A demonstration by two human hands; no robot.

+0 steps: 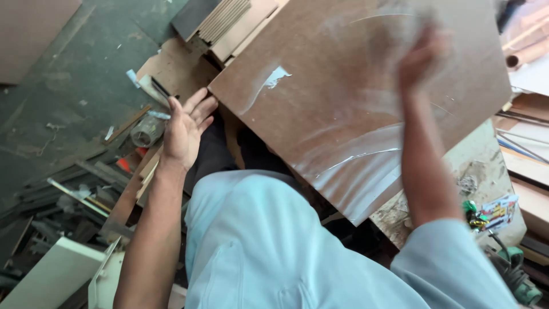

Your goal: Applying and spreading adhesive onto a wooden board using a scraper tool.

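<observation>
Head view shows a brown board lying on the bench, long axis running from 10 to 4 o'clock. Right hand presses flat on it, blurred, fingers released; left hand hovers spread at its 9 o'clock edge, holding nothing.

I see the board as brown fibreboard, matt, streaked with glossy wet smears. Left of it, stacked wood offcuts, pale and raw. Below it, my shirt is soft light-blue cloth. Right of it, the bench looks rough, dusty.
</observation>
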